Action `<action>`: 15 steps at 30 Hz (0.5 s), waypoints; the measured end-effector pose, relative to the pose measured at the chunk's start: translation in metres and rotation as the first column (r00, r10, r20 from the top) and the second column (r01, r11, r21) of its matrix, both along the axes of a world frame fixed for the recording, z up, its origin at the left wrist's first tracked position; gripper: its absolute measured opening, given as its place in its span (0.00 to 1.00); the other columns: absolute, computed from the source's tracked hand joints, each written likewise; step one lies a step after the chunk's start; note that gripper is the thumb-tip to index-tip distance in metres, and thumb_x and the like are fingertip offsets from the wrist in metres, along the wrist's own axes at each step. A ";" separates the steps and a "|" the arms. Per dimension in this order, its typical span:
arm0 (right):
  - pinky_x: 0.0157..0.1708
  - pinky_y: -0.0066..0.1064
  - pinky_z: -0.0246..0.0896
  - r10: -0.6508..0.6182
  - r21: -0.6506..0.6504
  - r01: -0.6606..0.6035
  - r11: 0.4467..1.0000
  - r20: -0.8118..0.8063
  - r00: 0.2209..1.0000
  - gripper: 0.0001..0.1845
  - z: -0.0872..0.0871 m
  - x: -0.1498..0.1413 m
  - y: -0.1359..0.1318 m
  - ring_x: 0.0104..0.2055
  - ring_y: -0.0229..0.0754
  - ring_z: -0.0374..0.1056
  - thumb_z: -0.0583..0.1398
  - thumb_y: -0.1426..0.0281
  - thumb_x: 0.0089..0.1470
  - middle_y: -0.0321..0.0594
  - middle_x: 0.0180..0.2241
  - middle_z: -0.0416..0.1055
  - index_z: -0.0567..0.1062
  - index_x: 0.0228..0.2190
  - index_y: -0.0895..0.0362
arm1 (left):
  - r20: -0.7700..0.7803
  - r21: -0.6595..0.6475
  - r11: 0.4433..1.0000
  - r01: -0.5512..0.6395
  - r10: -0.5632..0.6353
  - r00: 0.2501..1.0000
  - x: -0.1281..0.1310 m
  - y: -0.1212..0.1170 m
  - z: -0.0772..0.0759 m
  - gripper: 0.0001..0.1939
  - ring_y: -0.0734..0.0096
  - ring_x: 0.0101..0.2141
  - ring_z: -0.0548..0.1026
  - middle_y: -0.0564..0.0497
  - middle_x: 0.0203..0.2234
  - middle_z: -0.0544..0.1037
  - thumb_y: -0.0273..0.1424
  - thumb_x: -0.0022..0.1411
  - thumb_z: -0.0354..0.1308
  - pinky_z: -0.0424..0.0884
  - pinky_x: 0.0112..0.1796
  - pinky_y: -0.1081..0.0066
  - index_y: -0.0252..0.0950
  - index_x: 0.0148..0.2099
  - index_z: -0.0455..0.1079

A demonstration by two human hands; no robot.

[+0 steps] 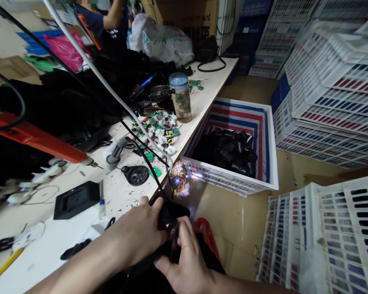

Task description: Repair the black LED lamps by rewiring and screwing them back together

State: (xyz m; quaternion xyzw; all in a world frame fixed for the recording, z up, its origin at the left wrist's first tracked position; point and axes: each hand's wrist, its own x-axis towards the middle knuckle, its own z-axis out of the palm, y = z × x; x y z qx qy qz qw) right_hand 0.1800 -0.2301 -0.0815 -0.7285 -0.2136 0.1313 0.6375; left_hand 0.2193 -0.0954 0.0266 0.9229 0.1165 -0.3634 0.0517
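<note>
At the table's near edge, my left hand (138,226) is closed round a black device (180,210) with a small reddish spot on it. A dark cable seems to run up from it. My right hand (188,251) is closed at the near side of the same device, with a thin dark piece by its fingers that I cannot make out. Just beyond the hands, a patch of coloured light (180,179) shines. Close by on the table are a round black part with a grille (136,175), green circuit boards (155,172) and a black rectangular housing (76,200).
An orange electric screwdriver (39,141) points in from the left. A capped bottle (180,98) stands beyond a pile of wired parts (159,128). On the floor, a white crate (271,143) holds black parts. Stacked crates (331,98) line the right. Another person (110,24) is at the back.
</note>
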 end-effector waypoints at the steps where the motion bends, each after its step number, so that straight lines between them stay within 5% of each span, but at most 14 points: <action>1: 0.38 0.33 0.69 0.002 -0.003 -0.002 1.000 0.003 1.000 0.26 0.000 0.000 0.000 0.42 0.44 0.67 0.62 0.76 0.40 0.42 0.41 0.65 0.64 0.44 0.55 | 0.000 0.001 1.000 0.003 -0.003 1.000 0.000 0.000 0.001 0.29 0.45 0.41 0.77 0.32 0.45 0.70 0.34 0.53 0.49 0.71 0.41 0.57 0.29 0.57 0.64; 7: 0.37 0.33 0.69 0.015 -0.055 -0.013 0.998 0.026 1.000 0.25 -0.004 -0.003 0.000 0.42 0.45 0.67 0.61 0.74 0.42 0.43 0.42 0.65 0.64 0.45 0.55 | -0.019 -0.015 1.000 0.020 -0.020 1.000 0.000 -0.001 0.004 0.32 0.43 0.43 0.77 0.29 0.47 0.69 0.34 0.53 0.49 0.71 0.42 0.57 0.25 0.60 0.62; 15: 0.34 0.32 0.69 -0.001 -0.096 0.014 0.995 0.134 0.991 0.29 -0.007 -0.006 -0.002 0.42 0.45 0.68 0.62 0.74 0.43 0.44 0.42 0.65 0.62 0.48 0.55 | 0.074 -0.048 0.998 -0.037 0.040 0.996 -0.004 0.003 0.000 0.29 0.48 0.40 0.78 0.35 0.44 0.73 0.35 0.49 0.52 0.72 0.40 0.59 0.32 0.54 0.67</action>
